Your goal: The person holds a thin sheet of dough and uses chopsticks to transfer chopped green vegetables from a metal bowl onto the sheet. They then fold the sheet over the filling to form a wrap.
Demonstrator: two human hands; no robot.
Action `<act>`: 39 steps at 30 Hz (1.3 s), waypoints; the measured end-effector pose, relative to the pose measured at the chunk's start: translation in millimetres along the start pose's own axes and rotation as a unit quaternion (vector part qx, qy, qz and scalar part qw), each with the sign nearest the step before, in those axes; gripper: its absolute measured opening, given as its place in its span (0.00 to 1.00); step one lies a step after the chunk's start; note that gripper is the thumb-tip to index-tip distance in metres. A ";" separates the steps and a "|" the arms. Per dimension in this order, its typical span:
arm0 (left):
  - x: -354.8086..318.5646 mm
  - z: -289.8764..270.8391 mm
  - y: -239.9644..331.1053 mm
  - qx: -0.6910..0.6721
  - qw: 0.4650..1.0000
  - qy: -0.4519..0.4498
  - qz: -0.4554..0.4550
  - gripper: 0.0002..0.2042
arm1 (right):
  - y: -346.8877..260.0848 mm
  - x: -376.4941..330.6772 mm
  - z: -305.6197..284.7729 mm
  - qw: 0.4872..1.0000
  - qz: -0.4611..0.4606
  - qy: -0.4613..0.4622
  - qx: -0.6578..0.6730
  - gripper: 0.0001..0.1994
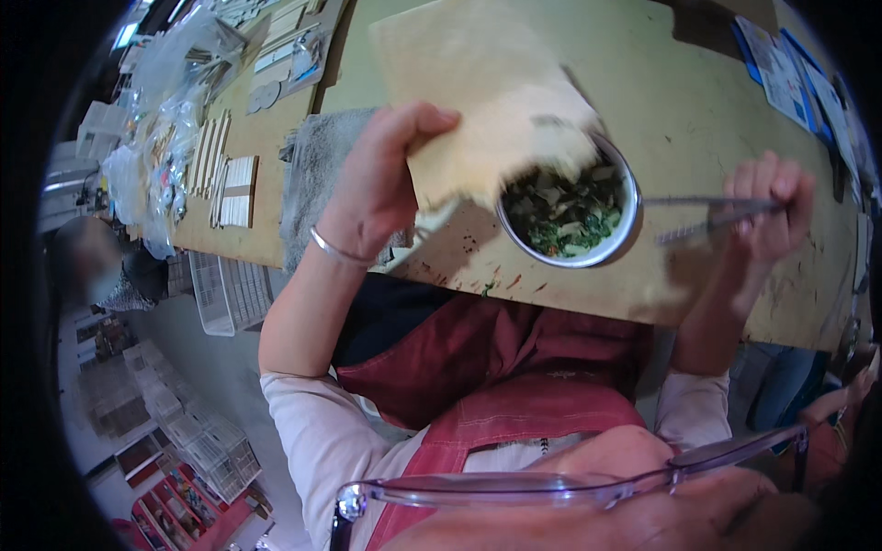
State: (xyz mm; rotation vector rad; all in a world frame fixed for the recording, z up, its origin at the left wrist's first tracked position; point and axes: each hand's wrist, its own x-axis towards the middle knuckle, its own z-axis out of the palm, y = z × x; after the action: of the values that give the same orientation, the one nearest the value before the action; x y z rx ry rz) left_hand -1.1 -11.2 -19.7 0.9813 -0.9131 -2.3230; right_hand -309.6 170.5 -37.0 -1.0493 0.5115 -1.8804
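Observation:
My left hand (pixel 381 174) grips a tan sheet of paper (pixel 469 78) at its left edge, thumb on top. The sheet tilts over a round metal bowl (pixel 632 207), and its blurred lower edge covers part of the rim. Inside the bowl lie green leaf pieces (pixel 565 207), darker at the back and brighter at the front. To the right of the bowl, my right hand (pixel 772 207) is closed around long metal tweezers (pixel 703 201). Their two prongs are apart and point left toward the bowl, with nothing visible between them.
A grey towel (pixel 317 174) lies left of my left hand. Dark specks and red bits dot the table's (pixel 441 253) front edge. Plastic bags (pixel 175 83) and wooden strips (pixel 241 188) fill the far left; blue-edged papers (pixel 781 78) lie at far right. A white basket (pixel 216 294) stands below the table.

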 end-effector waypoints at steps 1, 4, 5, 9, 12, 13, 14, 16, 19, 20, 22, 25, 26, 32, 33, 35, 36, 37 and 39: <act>9.1 -6.4 -0.3 -0.006 1.000 0.005 0.009 0.13 | -3.8 2.4 -5.5 1.000 0.018 0.021 0.010 0.20; 25.4 -21.3 -1.7 0.003 1.000 0.020 0.021 0.11 | 1.4 0.1 -23.7 0.987 0.060 0.146 -0.037 0.17; 25.1 -23.6 -3.8 0.010 0.999 0.029 0.025 0.11 | 9.1 2.3 -29.5 0.984 0.070 0.156 -0.045 0.17; 23.3 -18.4 -3.8 -0.006 0.998 0.029 0.049 0.09 | 3.8 5.5 -3.2 0.965 0.096 0.147 -0.193 0.16; 17.8 -19.5 -3.4 -0.021 0.996 0.054 0.072 0.11 | -7.9 -2.0 45.2 0.915 0.121 0.158 -0.351 0.15; 16.9 -20.9 -3.7 -0.015 0.996 0.047 0.070 0.09 | -14.2 -4.6 62.6 0.890 0.128 0.161 -0.408 0.15; 15.4 -23.5 -3.0 -0.008 0.997 0.040 0.069 0.08 | -20.1 -8.2 78.6 0.869 0.128 0.159 -0.452 0.16; 15.3 -25.1 -2.3 -0.005 0.997 0.033 0.070 0.07 | -29.6 -17.0 108.0 0.820 0.126 0.155 -0.536 0.16; 18.3 -26.1 -2.1 -0.014 0.996 0.035 0.080 0.07 | -29.3 -26.9 122.8 0.799 0.113 0.116 -0.580 0.13; 18.1 -26.1 -2.0 -0.014 0.996 0.034 0.084 0.07 | -26.6 -30.2 123.6 0.791 0.110 0.093 -0.594 0.12; 17.4 -23.7 -4.2 -0.011 0.996 0.025 0.082 0.07 | -10.4 -33.0 126.3 0.804 0.081 0.093 -0.582 0.11; 11.4 -20.3 -3.7 -0.006 0.997 0.009 0.083 0.07 | 5.8 -33.3 125.2 0.798 0.059 0.075 -0.595 0.11; 9.7 -18.8 -3.5 -0.009 0.996 0.006 0.086 0.08 | 9.4 -32.6 126.8 0.802 0.043 0.074 -0.591 0.11; 7.4 -23.0 -0.7 -0.023 0.995 0.014 0.099 0.08 | 14.8 -33.0 133.6 0.851 0.034 0.104 -0.513 0.12; 7.3 -23.9 -0.7 -0.022 0.995 0.010 0.100 0.08 | 11.6 -35.5 133.8 0.856 0.043 0.127 -0.499 0.12; 5.4 -23.1 -1.3 -0.025 0.994 0.015 0.102 0.08 | 5.5 -36.8 132.0 0.847 0.045 0.164 -0.503 0.12; 4.1 -21.7 -0.5 -0.025 0.994 0.018 0.104 0.08 | 2.2 -36.5 130.7 0.834 0.037 0.178 -0.521 0.12; 3.5 -21.0 0.1 -0.024 0.994 0.022 0.105 0.08 | 0.0 -36.5 129.0 0.820 0.029 0.192 -0.539 0.12; 3.2 -19.6 0.9 -0.022 0.994 0.029 0.105 0.08 | 6.5 -36.3 117.2 0.831 0.016 0.171 -0.530 0.12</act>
State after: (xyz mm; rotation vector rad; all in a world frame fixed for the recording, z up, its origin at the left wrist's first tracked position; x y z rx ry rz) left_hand 11.7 -21.6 -30.8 0.8842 -0.8938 -2.1187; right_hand -200.4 205.9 6.9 -1.3290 1.9167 -1.7109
